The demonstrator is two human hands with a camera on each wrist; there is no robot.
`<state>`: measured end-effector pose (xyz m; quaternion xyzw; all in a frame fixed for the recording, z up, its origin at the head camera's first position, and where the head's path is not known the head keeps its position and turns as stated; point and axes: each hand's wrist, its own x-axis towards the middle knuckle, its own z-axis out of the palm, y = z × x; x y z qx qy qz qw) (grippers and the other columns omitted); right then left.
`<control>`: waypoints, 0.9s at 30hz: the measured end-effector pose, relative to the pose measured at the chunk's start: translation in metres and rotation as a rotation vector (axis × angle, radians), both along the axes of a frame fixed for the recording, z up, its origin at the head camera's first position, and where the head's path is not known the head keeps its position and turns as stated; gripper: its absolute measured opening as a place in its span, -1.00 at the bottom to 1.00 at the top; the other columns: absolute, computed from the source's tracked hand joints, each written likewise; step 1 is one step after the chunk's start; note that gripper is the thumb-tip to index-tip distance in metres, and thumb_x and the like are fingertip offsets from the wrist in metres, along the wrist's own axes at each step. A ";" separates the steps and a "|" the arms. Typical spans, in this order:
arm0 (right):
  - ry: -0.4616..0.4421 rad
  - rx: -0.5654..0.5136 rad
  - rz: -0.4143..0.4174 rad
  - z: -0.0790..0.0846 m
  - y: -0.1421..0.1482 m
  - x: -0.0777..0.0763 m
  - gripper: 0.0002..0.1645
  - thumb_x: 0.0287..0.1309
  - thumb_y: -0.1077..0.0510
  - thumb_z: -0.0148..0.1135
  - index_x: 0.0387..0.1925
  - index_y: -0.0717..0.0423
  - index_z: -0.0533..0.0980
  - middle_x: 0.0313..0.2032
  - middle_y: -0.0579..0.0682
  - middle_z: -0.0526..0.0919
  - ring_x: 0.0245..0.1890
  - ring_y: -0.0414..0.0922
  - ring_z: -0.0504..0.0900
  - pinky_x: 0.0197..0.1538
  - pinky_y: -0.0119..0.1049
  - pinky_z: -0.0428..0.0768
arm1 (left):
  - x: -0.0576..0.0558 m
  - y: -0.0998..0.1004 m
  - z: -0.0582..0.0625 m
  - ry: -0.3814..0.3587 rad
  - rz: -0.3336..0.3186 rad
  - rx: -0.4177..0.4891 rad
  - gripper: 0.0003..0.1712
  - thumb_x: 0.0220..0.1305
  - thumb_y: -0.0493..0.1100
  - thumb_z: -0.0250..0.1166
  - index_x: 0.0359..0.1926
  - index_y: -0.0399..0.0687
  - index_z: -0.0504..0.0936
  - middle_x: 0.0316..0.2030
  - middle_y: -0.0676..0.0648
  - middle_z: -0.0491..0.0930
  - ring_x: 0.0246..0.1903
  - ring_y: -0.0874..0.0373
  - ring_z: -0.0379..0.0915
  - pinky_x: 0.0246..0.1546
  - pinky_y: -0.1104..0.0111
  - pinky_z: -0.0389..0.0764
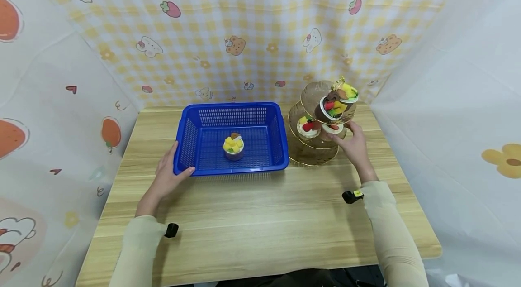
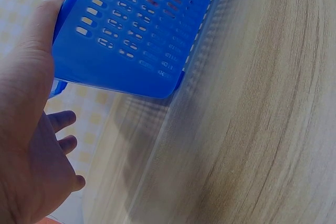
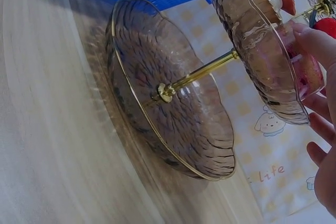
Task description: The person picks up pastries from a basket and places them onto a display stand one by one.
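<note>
My left hand (image 1: 168, 174) rests at the front left corner of a blue plastic basket (image 1: 234, 172), its thumb and fingers touching the rim. In the left wrist view the other fingers extend loosely beyond the basket. Inside the basket stands a dessert cup (image 1: 234, 147) topped with yellow cubes. At right, my right hand (image 1: 355, 149) holds a pink dessert cup (image 3: 307, 74) with cream and red fruit between thumb and fingers, at the edge of the middle tier of a three-tier stand (image 1: 309, 156). A strawberry-topped tart (image 1: 308, 128) sits beside it on that tier.
On the top tier are a chocolate cup (image 1: 330, 108) with fruit and a yellow-topped cup (image 1: 349, 93). A gold post (image 3: 205, 72) joins the tiers. The wooden table (image 1: 260, 219) runs up to a checked cloth backdrop (image 1: 260, 24). The basket and stand are close together.
</note>
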<state>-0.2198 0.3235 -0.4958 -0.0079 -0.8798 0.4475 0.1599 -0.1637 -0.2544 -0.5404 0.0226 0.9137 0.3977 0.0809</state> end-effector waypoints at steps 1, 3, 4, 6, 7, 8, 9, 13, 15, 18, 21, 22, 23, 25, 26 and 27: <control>-0.004 -0.002 -0.001 0.000 0.000 0.001 -0.24 0.01 0.03 0.52 0.24 0.16 0.47 0.18 0.26 0.54 0.27 0.16 0.37 0.37 0.20 0.26 | 0.000 0.000 0.000 0.000 -0.002 0.002 0.24 0.25 0.28 0.28 0.56 0.34 -0.48 0.57 -0.34 -0.31 0.51 -0.46 -0.47 0.37 -0.43 -0.32; -0.012 -0.016 -0.007 0.001 0.001 0.004 -0.22 0.01 0.02 0.52 0.27 0.14 0.45 0.20 0.24 0.53 0.28 0.15 0.36 0.38 0.18 0.25 | 0.000 0.001 0.000 0.000 -0.004 0.005 0.24 0.25 0.28 0.28 0.56 0.34 -0.48 0.57 -0.34 -0.31 0.51 -0.47 -0.47 0.36 -0.44 -0.33; -0.015 -0.026 -0.011 0.001 0.002 0.006 -0.20 0.01 0.02 0.52 0.28 0.13 0.44 0.20 0.23 0.53 0.28 0.14 0.36 0.38 0.15 0.25 | 0.000 0.001 0.000 0.001 -0.005 0.006 0.23 0.25 0.28 0.27 0.56 0.34 -0.48 0.57 -0.34 -0.31 0.51 -0.47 -0.47 0.36 -0.44 -0.33; -0.017 -0.049 -0.025 0.002 0.003 0.011 -0.18 0.01 0.03 0.53 0.30 0.11 0.43 0.22 0.20 0.54 0.29 0.11 0.38 0.40 0.09 0.25 | 0.000 0.001 0.000 0.001 -0.005 0.008 0.23 0.25 0.28 0.27 0.56 0.34 -0.48 0.57 -0.34 -0.31 0.51 -0.47 -0.48 0.36 -0.44 -0.33; -0.017 -0.060 -0.030 0.001 0.003 0.015 -0.17 0.01 0.04 0.53 0.31 0.10 0.42 0.22 0.19 0.55 0.30 0.09 0.38 0.41 0.05 0.24 | 0.000 0.002 0.000 0.001 -0.005 0.008 0.23 0.25 0.28 0.27 0.56 0.34 -0.48 0.57 -0.34 -0.31 0.51 -0.47 -0.48 0.36 -0.44 -0.33; -0.014 -0.069 -0.035 0.001 0.004 0.019 -0.17 0.01 0.07 0.53 0.32 0.10 0.41 0.23 0.18 0.55 0.31 0.07 0.38 0.41 0.02 0.24 | 0.000 0.002 0.000 -0.001 -0.005 0.008 0.23 0.25 0.28 0.27 0.56 0.34 -0.48 0.57 -0.34 -0.32 0.51 -0.47 -0.48 0.36 -0.44 -0.33; -0.009 -0.072 -0.042 0.001 0.004 0.023 -0.16 0.01 0.09 0.53 0.33 0.10 0.41 0.23 0.18 0.56 0.31 0.06 0.38 0.41 -0.01 0.25 | 0.000 0.002 0.001 -0.002 -0.006 0.007 0.23 0.25 0.29 0.27 0.56 0.35 -0.48 0.57 -0.34 -0.31 0.51 -0.46 -0.47 0.36 -0.44 -0.33; 0.032 -0.098 -0.063 -0.002 -0.002 0.047 -0.16 -0.03 0.20 0.54 0.32 0.11 0.41 0.22 0.16 0.58 0.30 -0.09 0.38 0.37 -0.20 0.30 | 0.001 0.002 0.002 -0.004 -0.007 0.010 0.23 0.26 0.28 0.27 0.55 0.36 -0.49 0.57 -0.33 -0.32 0.51 -0.46 -0.47 0.36 -0.44 -0.32; 0.068 -0.116 -0.066 -0.003 -0.009 0.058 -0.17 -0.06 0.26 0.54 0.30 0.15 0.43 0.19 0.17 0.59 0.23 -0.20 0.41 0.32 -0.29 0.33 | 0.000 0.001 0.002 -0.002 -0.007 0.012 0.22 0.27 0.27 0.26 0.55 0.36 -0.50 0.57 -0.33 -0.33 0.51 -0.46 -0.48 0.36 -0.44 -0.32; 0.127 -0.137 -0.017 0.003 -0.029 0.077 -0.22 -0.09 0.37 0.51 0.24 0.26 0.45 0.13 0.27 0.61 0.13 -0.37 0.45 0.24 -0.38 0.38 | -0.001 0.000 0.003 0.003 -0.010 0.018 0.22 0.27 0.27 0.26 0.55 0.35 -0.50 0.57 -0.33 -0.33 0.51 -0.46 -0.49 0.35 -0.45 -0.32; 0.132 -0.155 0.077 0.016 -0.054 0.091 -0.26 -0.09 0.41 0.50 0.20 0.34 0.47 0.06 0.34 0.64 0.03 -0.49 0.50 0.19 -0.38 0.44 | -0.001 -0.001 0.002 0.003 -0.012 0.018 0.22 0.27 0.27 0.26 0.55 0.34 -0.50 0.57 -0.34 -0.33 0.51 -0.46 -0.49 0.35 -0.46 -0.33; 0.118 -0.149 0.117 0.022 -0.063 0.093 -0.27 -0.08 0.40 0.50 0.20 0.34 0.47 0.05 0.33 0.65 0.02 -0.51 0.51 0.19 -0.38 0.45 | -0.001 -0.001 0.002 0.003 -0.012 0.017 0.22 0.27 0.27 0.26 0.55 0.35 -0.50 0.57 -0.34 -0.33 0.51 -0.46 -0.49 0.35 -0.46 -0.32; 0.106 -0.143 0.163 0.027 -0.071 0.094 -0.27 -0.08 0.39 0.50 0.20 0.34 0.47 0.04 0.33 0.66 0.01 -0.49 0.54 0.18 -0.37 0.47 | -0.001 -0.002 0.001 0.003 -0.012 0.015 0.23 0.27 0.27 0.26 0.55 0.35 -0.50 0.57 -0.34 -0.33 0.51 -0.47 -0.48 0.35 -0.46 -0.32; 0.060 -0.140 0.247 0.031 -0.084 0.089 -0.26 -0.07 0.37 0.50 0.21 0.32 0.46 0.05 0.30 0.66 0.05 -0.30 0.61 0.20 -0.36 0.48 | -0.001 -0.002 0.001 -0.004 -0.012 0.015 0.23 0.27 0.27 0.26 0.55 0.36 -0.50 0.57 -0.33 -0.34 0.51 -0.47 -0.49 0.34 -0.46 -0.31; 0.041 -0.141 0.288 0.032 -0.091 0.085 -0.25 -0.07 0.37 0.50 0.22 0.31 0.46 0.07 0.30 0.66 0.07 -0.20 0.63 0.21 -0.36 0.49 | -0.002 -0.001 0.001 -0.004 -0.014 0.016 0.23 0.27 0.27 0.26 0.55 0.35 -0.50 0.57 -0.33 -0.34 0.50 -0.47 -0.49 0.34 -0.47 -0.31; 0.024 -0.142 0.339 0.033 -0.097 0.079 -0.24 -0.07 0.37 0.50 0.23 0.31 0.45 0.08 0.30 0.65 0.10 -0.07 0.64 0.23 -0.31 0.51 | -0.002 0.000 0.001 -0.007 -0.016 0.018 0.23 0.27 0.28 0.26 0.55 0.35 -0.50 0.57 -0.33 -0.34 0.50 -0.47 -0.49 0.34 -0.47 -0.31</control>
